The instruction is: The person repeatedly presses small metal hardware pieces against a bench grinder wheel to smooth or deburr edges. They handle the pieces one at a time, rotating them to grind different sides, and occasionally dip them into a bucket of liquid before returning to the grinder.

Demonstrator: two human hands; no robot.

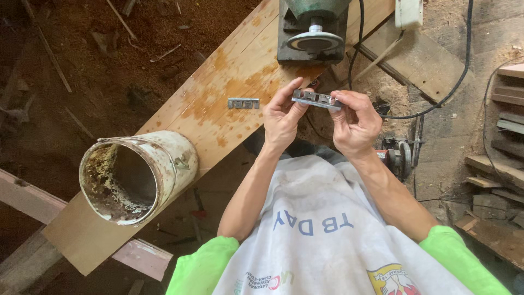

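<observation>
My left hand (pixel 281 117) and my right hand (pixel 355 123) together hold a small flat grey metal piece (pixel 316 99) by its two ends, level, above a stained wooden plank (pixel 218 93). A second, similar grey metal piece (pixel 243 103) lies flat on the plank just left of my left hand. Straight beyond my hands a bench grinder (pixel 312 30) with a round grey wheel stands on the plank's far end.
A dirty white bucket (pixel 136 176) stands on the near left of the plank. A black cable (pixel 436 104) loops at the right past stacked wood offcuts (pixel 505 153). A power tool (pixel 396 157) lies by my right forearm. Sawdust covers the floor at the left.
</observation>
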